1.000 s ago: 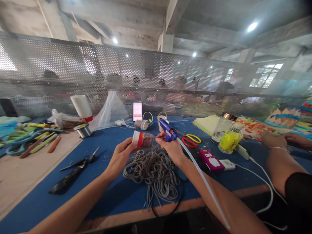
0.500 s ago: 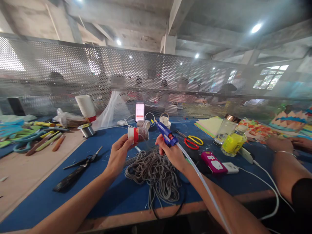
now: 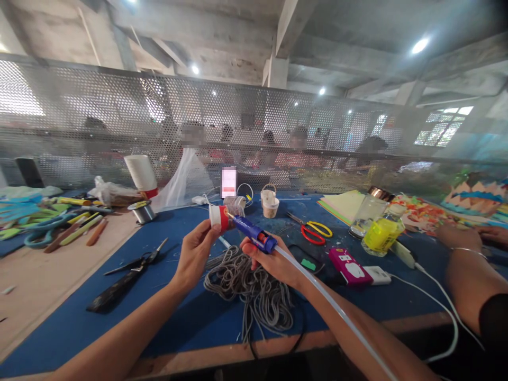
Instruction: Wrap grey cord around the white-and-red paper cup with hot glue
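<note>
Left hand [image 3: 193, 251] grips a red-and-white paper cup [image 3: 216, 217] mid-frame. Right hand [image 3: 278, 263] clasps a blue plastic glue gun [image 3: 251, 232].

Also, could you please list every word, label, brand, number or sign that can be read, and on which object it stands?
No text can be read with certainty.
Red-and-white paper cup: any print is too small.
Blue plastic glue gun: no legible letters.
Bright yellow bottle: dark marks, too blurred.
Upright phone with pale pink screen: blurred.
Magenta rectangular box: white shapes, no legible words.
</note>
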{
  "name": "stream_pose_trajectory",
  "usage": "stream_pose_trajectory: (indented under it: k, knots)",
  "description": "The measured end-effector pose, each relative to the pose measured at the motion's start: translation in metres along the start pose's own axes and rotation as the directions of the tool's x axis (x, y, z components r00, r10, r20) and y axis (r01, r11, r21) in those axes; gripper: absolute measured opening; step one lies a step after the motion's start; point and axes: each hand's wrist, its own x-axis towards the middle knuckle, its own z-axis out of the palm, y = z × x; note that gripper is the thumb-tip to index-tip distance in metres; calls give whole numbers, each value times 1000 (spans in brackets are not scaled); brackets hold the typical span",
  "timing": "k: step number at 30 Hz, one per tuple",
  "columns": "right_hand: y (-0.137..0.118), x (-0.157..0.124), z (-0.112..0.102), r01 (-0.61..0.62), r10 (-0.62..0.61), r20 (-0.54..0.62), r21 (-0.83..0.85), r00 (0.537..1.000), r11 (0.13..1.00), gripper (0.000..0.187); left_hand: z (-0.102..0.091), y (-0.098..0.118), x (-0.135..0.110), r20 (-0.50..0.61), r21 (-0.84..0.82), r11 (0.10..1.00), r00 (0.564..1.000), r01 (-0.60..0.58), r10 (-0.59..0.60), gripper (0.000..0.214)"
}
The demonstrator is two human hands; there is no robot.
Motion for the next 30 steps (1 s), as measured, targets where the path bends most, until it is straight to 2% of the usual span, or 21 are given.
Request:
stream_pose_trajectory:
  k: [10,19,30]
  knots:
    - [0,-1,-1,-57,58,3,-145,998,988,38,-3,-5,0,-17,47,998,999,-49,50,34]
    - [0,-3,-1,-92,95,8,-201,995,975,40,-3,-6,2,-41,34,998,997,-61,62,36]
    - [-3,-4,-2,-122,123,-9,-235,992,964,42,-3,-5,3,-72,123,990,995,-66,75,36]
